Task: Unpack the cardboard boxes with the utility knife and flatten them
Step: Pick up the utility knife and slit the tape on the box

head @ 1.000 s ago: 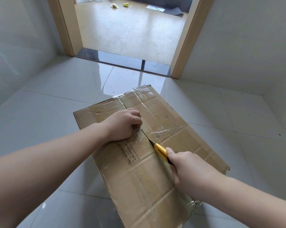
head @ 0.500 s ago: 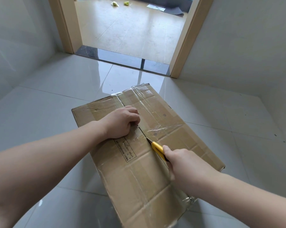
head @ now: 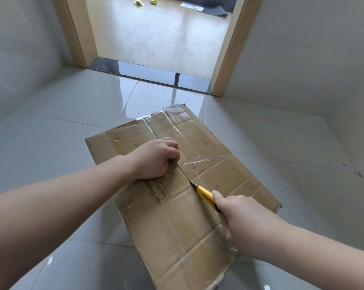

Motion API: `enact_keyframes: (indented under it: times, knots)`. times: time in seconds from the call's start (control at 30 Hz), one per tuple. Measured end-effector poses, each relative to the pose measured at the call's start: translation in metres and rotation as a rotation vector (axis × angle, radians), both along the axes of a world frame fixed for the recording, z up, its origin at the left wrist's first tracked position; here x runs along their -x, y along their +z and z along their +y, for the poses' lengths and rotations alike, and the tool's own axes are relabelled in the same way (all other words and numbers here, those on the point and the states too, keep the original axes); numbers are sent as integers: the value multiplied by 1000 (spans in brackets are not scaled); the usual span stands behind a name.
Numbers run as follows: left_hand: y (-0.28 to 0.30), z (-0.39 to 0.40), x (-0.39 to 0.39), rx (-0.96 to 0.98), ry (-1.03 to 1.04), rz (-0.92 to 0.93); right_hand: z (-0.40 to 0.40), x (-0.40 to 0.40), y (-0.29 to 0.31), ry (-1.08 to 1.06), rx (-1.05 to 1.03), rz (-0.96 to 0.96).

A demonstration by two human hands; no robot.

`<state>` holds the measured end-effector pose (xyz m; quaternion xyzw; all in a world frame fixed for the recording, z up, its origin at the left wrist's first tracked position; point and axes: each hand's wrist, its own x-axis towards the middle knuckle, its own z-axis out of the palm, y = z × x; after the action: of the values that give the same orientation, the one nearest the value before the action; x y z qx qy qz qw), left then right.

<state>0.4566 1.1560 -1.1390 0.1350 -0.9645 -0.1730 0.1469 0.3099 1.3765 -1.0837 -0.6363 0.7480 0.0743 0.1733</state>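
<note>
A brown cardboard box (head: pixel 172 222), wrapped in clear tape, stands on the grey tiled floor in front of me. Its top flaps meet at a centre seam running from far left to near right. My left hand (head: pixel 156 159) rests on the left flap with its fingers curled at the seam edge. My right hand (head: pixel 242 218) grips a yellow utility knife (head: pixel 206 195), whose blade tip sits in the seam just below my left hand. A torn strip of tape (head: pixel 206 160) lies loose across the right flap.
Glossy grey floor tiles (head: pixel 72 114) surround the box, with grey walls on both sides. A doorway with a beige frame (head: pixel 235 47) and dark threshold (head: pixel 147 73) opens ahead onto a tan floor with small yellow-green bits (head: pixel 153 1) and paper.
The knife and my right hand have slid a little toward me along the seam. My left hand has kept its place on the left flap.
</note>
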Motion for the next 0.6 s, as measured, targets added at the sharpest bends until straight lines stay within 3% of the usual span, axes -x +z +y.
enact_keyframes:
  times: [0.6]
  knots:
    - [-4,50,14,68,-170,-16,61,3,11,23,-146,51]
